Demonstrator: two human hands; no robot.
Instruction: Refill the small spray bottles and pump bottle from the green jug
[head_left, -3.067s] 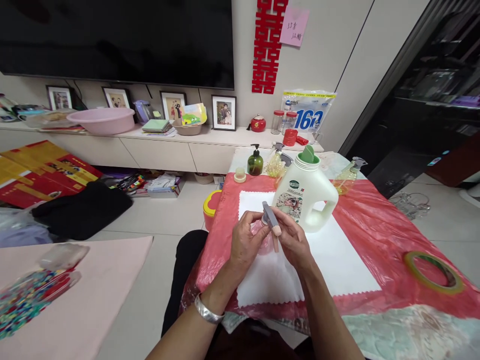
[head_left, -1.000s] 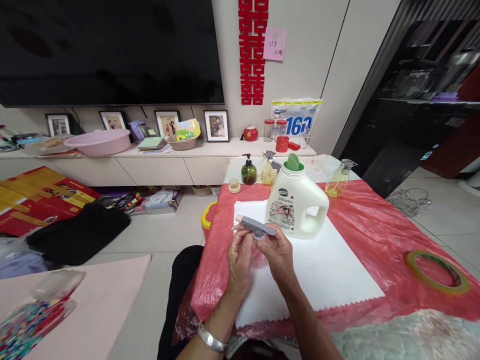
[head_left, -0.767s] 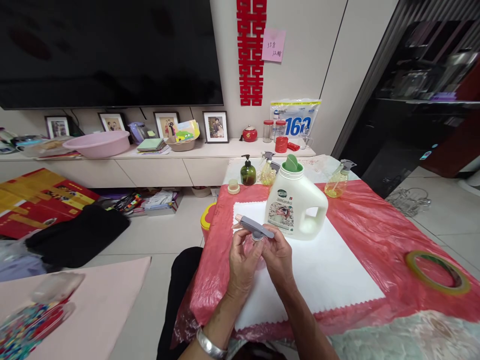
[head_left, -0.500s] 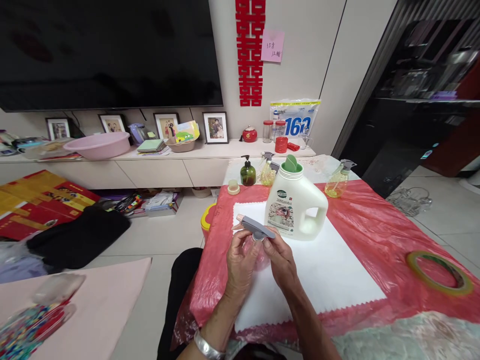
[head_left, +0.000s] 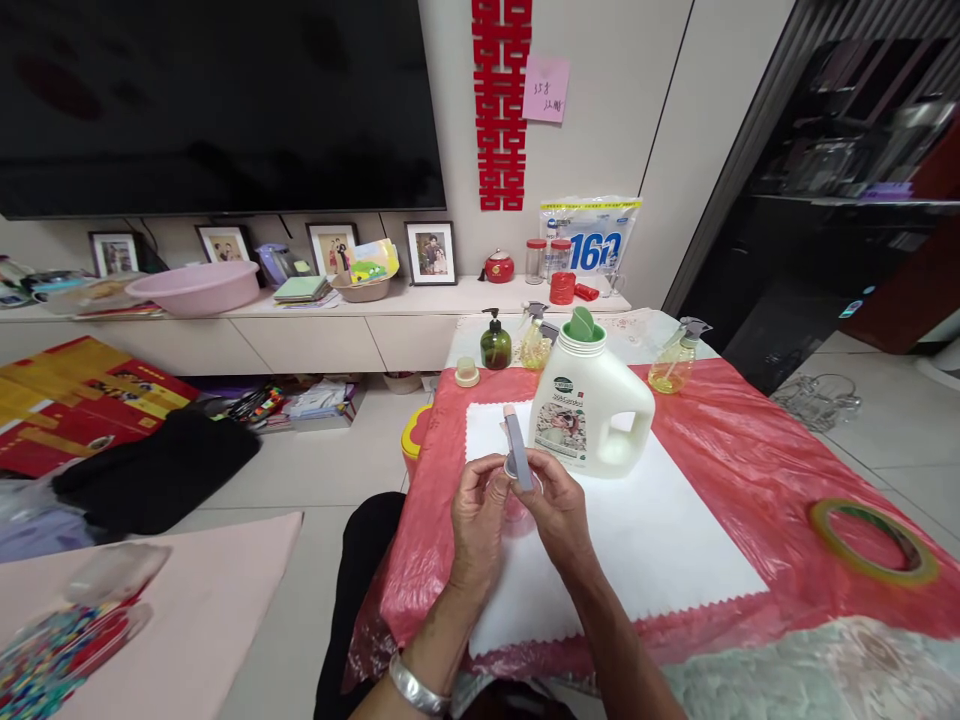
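A small clear pink spray bottle [head_left: 517, 520] stands upright on the white sheet [head_left: 660, 540], partly hidden by the hands. Its grey trigger head [head_left: 517, 448] points away from me. My left hand [head_left: 477, 512] is closed around the neck from the left, thumb at the collar. From the right, my right hand [head_left: 561, 508] grips the same collar, its fingers curled about the head. Just beyond the hands stands a white detergent jug [head_left: 592, 410], a green pouring spout [head_left: 581, 325] in its uncapped mouth.
A green pump bottle [head_left: 496, 342], a cap [head_left: 466, 372] and yellowish spray bottles [head_left: 534, 345] [head_left: 675, 360] stand at the table's far side. A tape roll [head_left: 874, 540] lies right on the red plastic cover [head_left: 727, 440]. A pink-topped surface [head_left: 225, 600] is at left.
The grey trigger head has turned from pointing left to pointing away from me. Both hands have shifted their grip around the collar. The jug stays in place.
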